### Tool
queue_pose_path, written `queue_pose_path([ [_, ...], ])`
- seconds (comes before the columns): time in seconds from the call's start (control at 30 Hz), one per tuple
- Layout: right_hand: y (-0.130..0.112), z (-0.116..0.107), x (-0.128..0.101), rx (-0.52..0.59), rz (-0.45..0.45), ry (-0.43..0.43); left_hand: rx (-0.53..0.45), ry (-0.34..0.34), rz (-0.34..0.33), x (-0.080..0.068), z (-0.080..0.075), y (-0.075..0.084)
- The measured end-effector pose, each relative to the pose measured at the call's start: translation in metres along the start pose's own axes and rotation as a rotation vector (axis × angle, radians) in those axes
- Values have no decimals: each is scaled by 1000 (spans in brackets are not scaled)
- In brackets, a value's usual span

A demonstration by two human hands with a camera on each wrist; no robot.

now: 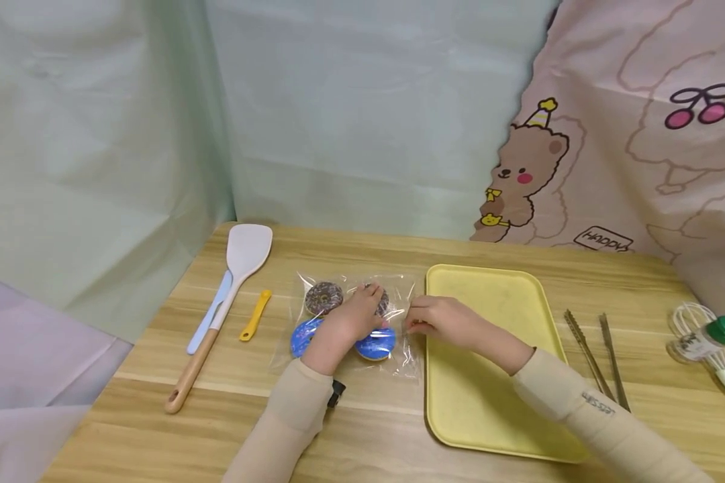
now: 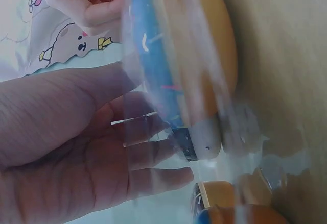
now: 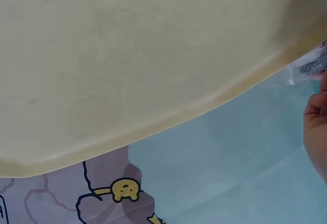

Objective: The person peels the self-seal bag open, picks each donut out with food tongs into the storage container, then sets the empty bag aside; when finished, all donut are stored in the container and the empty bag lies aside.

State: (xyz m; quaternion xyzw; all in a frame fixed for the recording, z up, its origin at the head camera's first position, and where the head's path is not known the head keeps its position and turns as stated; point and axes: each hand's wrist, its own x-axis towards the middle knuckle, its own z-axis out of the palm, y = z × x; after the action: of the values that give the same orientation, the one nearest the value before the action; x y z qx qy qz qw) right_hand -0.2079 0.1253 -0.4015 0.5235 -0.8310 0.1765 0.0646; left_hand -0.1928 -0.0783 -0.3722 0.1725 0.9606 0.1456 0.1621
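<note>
On the right sleeve [image 1: 598, 404] reads "LESSIN"; right hand [image 1: 438, 322] pinches the bag [image 1: 352, 322], flat-fingered left hand [image 1: 353, 318] pressing it.

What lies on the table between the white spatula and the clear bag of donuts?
In the head view, a small yellow tool lies on the table between the white spatula and the bag of donuts.

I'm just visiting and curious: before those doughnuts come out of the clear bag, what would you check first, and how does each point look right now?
1. Left hand steadies the bag: ok, it lies on top.
2. Right hand pinches the bag's edge: ok.
3. Bag opened: cannot tell.
4. Yellow tray beside the bag: ok.
5. Doughnuts inside the bag: ok.
6. Tongs right of the tray: ok, untouched.
</note>
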Motion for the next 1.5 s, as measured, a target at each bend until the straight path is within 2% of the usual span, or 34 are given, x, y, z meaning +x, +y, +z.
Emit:
queue_pose_path([
  [0.23, 1, -5, -14, -16, -34, 20, -6, 10, 18, -1, 2, 0],
  [0.6, -8, -2, -10, 2, -10, 64, -1, 3, 4, -2, 7, -3],
  [0.93, -17, -1, -3, -27, -99, -19, -11, 4, -15, -3, 5, -3],
  [1.17, -18, -8, -20, -8, -42, -34, -16, 3, 6, -1, 5, -1],
  [1.33, -20, -9, -25, 33, -26, 14, -41, -9, -6, 2, 4, -3],
  [1.5, -24, -4, -20, 35, -79, 39, -16, -19, -2, 2, 2, -2],
])
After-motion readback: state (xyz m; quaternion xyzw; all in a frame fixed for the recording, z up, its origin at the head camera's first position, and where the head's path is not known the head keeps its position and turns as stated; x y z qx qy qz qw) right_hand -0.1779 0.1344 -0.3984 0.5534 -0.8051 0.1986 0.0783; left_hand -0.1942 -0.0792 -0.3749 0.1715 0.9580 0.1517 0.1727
